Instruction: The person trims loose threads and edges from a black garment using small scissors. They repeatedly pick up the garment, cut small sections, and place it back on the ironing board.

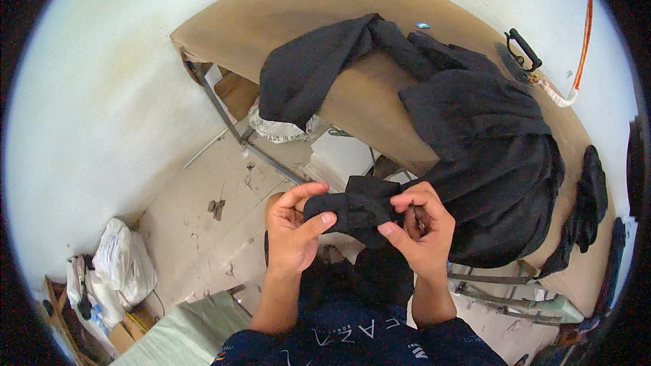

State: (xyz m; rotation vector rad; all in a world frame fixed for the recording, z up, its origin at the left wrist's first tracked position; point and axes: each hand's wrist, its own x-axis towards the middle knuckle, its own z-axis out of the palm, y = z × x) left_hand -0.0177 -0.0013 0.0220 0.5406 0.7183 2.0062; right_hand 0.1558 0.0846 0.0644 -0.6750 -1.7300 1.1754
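Note:
Between my two hands, in front of my body, a black piece of fabric (349,211) is held up with a folded edge across its top. My left hand (296,227) pinches its left end between thumb and fingers. The right end is gripped by my right hand (424,227), thumb and fingertips closed on it. Lower parts of the piece merge with my dark clothing, so its full shape is hidden. Beyond it, a large black garment (488,135) lies spread and bunched on the tan padded ironing table (366,108), with one part hanging over the near edge.
An iron (522,54) with a black handle and an orange-and-white cord stands at the table's far right. Another dark cloth (583,210) hangs over the right end. White plastic bags (125,257) sit at lower left. Metal legs (271,163) and a white sack (281,125) show underneath.

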